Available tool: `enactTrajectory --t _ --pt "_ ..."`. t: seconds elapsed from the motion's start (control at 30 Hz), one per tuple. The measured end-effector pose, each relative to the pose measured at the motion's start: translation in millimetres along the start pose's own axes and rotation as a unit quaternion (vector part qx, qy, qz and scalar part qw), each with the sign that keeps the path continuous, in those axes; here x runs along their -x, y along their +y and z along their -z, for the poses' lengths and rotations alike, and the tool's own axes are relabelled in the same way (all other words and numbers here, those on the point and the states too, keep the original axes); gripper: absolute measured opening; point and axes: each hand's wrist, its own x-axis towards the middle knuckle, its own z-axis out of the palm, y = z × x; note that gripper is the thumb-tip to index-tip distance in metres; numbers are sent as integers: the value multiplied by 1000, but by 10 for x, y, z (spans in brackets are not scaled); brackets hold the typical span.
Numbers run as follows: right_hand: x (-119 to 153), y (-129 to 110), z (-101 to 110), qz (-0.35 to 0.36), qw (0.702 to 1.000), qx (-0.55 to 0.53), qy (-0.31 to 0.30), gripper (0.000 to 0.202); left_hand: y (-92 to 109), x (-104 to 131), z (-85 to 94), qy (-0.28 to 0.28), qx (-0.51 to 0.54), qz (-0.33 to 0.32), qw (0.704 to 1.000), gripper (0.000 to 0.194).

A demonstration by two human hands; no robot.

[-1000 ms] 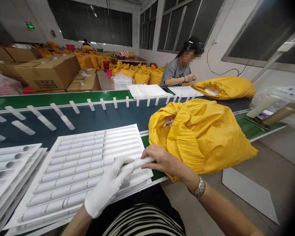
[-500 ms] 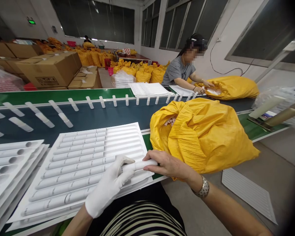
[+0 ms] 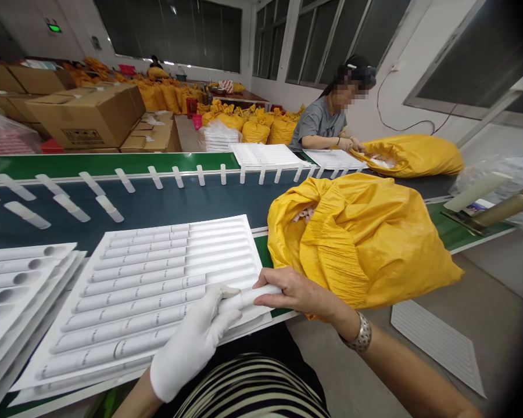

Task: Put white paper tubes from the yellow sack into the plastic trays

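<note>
My left hand (image 3: 196,334), in a white glove, grips a slim white tube (image 3: 246,298) with thumb and fingers over the front right of a white moulded tray (image 3: 226,247). Bare apart from a metal bracelet at the wrist, my right hand (image 3: 287,288) pinches the right end of the same tube. A seam shows on the tube between my hands. Rows of white tubes with small dark print lie in the tray's left grooves. Just beyond my right hand lies a yellow sack (image 3: 366,244), its mouth showing small pale pieces (image 3: 304,215).
Several white tubes lie on the dark conveyor belt (image 3: 192,203). Stacked trays (image 3: 26,284) stand at the left. Across the belt, a co-worker (image 3: 320,122) handles another yellow sack (image 3: 427,155). Cardboard boxes (image 3: 87,119) are at the back left. One tray (image 3: 438,342) lies on the floor.
The tubes on the belt have shifted left. More of the tube shows between my hands, which have barely moved. The co-worker's hands have drawn back toward the body.
</note>
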Motion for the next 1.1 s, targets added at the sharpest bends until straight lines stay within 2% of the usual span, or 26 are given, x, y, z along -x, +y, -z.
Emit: enactTrajectory --t 0.1,0.2,0.27,0.43,0.53,0.63,0.73,0.8,0.87,0.93,0.97,1.03,1.1 --pt "-24 30 -1 82 995 51 -2 31 148 -21 133 -66 15 57 996 35" --pt "-66 58 -17 153 984 95 -4 30 187 -53 203 -85 38 101 991 41" --pt "-93 62 -42 166 981 104 0 31 161 -69 190 -91 47 101 990 39" --pt "-111 36 -118 102 994 34 8 32 44 -60 34 -37 9 23 999 26" --pt "-110 37 -142 75 997 13 -7 31 -22 -35 -22 -11 -21 -17 1000 22" --pt "-155 20 -143 50 998 11 -38 29 -17 -62 -20 -13 -64 -33 997 23" --pt "-258 -28 -69 17 996 13 -86 36 67 -225 63 -23 -143 -73 987 25" --pt "-331 -30 71 -16 995 9 -99 50 109 -417 235 -25 -221 -100 970 24" --pt "-374 54 297 -57 997 15 -56 58 97 -640 545 3 -289 -86 953 25" --pt "-366 253 582 -100 993 61 27 47 20 -864 978 79 -320 -20 944 32" --pt "-340 392 730 -120 985 103 65 37 -37 -974 1217 166 -322 43 931 34" --pt "-256 709 996 -152 959 208 117 19 -173 -1182 1682 227 -326 81 914 36" --pt "-162 1024 1177 -176 935 279 130 11 -307 -1338 2048 266 -330 115 899 32"
